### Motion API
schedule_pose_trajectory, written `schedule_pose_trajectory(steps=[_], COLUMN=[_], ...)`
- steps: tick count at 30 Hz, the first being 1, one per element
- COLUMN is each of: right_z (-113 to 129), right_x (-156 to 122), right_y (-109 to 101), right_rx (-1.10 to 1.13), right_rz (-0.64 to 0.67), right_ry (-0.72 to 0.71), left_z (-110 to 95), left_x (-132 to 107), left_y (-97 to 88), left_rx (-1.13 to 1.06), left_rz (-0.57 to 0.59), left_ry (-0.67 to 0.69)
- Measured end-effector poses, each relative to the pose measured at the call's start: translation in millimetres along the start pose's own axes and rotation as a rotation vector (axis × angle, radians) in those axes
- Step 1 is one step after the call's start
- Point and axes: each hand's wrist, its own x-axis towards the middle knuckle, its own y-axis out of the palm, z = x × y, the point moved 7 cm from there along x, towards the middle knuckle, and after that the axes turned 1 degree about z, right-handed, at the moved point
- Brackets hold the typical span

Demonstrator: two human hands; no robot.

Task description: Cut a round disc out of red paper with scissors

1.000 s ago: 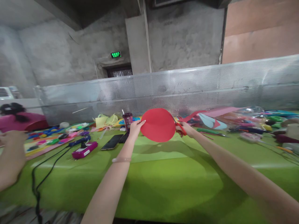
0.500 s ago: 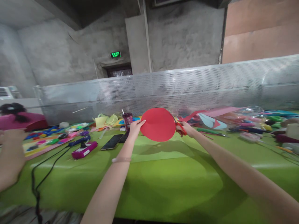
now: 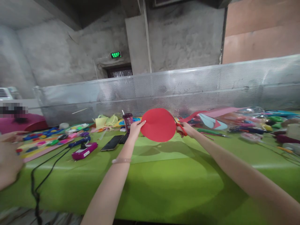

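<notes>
Left hand [image 3: 136, 128] pinches the left edge of a red paper disc [image 3: 158, 125], thumb on the near face. Disc is held up between the two hands, above the green table [image 3: 164, 190], face tipped toward the camera, shadow below on a pale green sheet [image 3: 164, 154]. Right hand [image 3: 188, 130] grips red-handled scissors [image 3: 184, 130], fingers wrapped at the handles; blades up along the disc's right edge, can't tell if they bite into the paper. Pale bracelet [image 3: 121, 161] on left wrist. Left of the left hand: dark cup [image 3: 128, 123] with white straw, just behind it; black phone [image 3: 112, 143] lying flat; purple box [image 3: 84, 151] by a black cable [image 3: 33, 181] that runs off the near edge. Right of the right hand: red paper strip [image 3: 193, 116], light blue paper [image 3: 212, 121], long pink sheet [image 3: 226, 111], green-handled tool [image 3: 208, 132]. Colourful pieces [image 3: 58, 136] cluttered far left. Another person's arm [image 3: 9, 162], blurred, at left edge; a person in pink [image 3: 30, 121] beyond. Perforated metal panel [image 3: 164, 90] behind the table, lit green exit sign [image 3: 115, 55] on the wall.
</notes>
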Motion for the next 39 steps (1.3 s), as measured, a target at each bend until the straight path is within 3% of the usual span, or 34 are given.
schedule_pose_trajectory(steps=[39], right_z=[-0.5], right_x=[0.2], right_y=[-0.5], right_rx=[-0.047], right_rz=[-0.018], right_ry=[-0.015], left_z=[-2.5], left_x=[-3.1], left_y=[1.2], left_rx=[-0.012], left_rz=[-0.006], left_ry=[-0.028])
